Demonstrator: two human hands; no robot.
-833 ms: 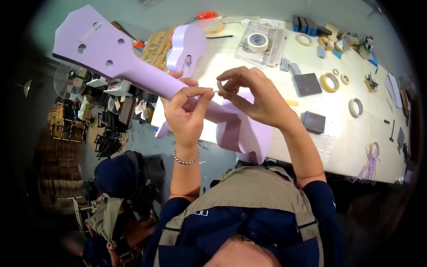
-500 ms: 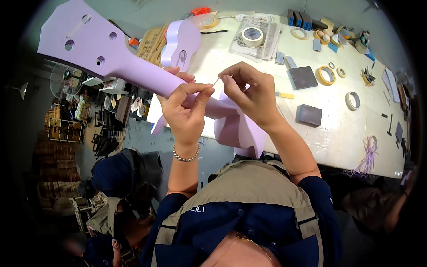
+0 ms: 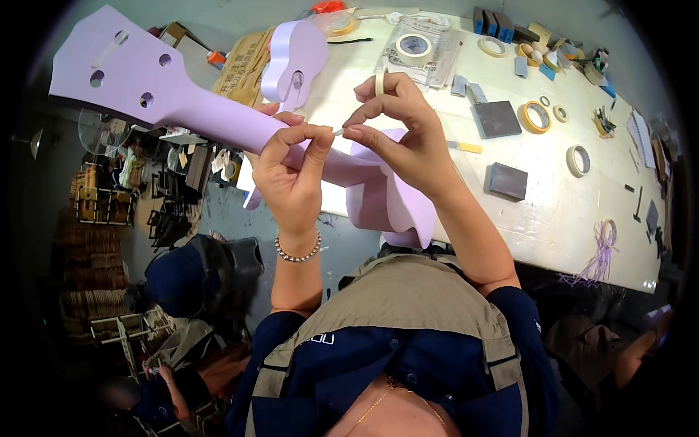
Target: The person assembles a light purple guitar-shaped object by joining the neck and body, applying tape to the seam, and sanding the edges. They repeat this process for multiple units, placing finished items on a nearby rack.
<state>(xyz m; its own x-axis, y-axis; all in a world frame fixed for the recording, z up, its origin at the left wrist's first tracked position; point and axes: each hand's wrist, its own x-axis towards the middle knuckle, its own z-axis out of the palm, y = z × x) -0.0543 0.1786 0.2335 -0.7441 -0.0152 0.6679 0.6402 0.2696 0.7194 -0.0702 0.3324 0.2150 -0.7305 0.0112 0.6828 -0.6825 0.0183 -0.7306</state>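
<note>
A lilac ukulele (image 3: 211,106) slants before me, its headstock with several peg holes at the upper left and its body close to my waist. Across its neck lies my left hand (image 3: 291,164), some fingers showing past the far side, thumb and forefinger pinching a small pale strip of tape (image 3: 338,132). Opposite it, my right hand (image 3: 400,131) pinches the strip's other end between thumb and forefinger. Its raised fingers also hold a narrow cream band (image 3: 379,81), seen edge-on, perhaps a thin tape roll. A second lilac ukulele (image 3: 295,54) rests on the table beyond.
On the white table (image 3: 451,204) are dark sanding blocks (image 3: 508,181), a yellow tape roll (image 3: 535,117), several pale tape rolls (image 3: 579,161) and a plastic-wrapped packet (image 3: 437,65). Purple strips (image 3: 601,255) hang near its right edge. Another person in a blue cap (image 3: 182,277) is at lower left.
Both hands and the ukulele have shifted slightly left. My right hand has turned, bringing the cream band into view, and the fingertips of both hands have come closer together.
</note>
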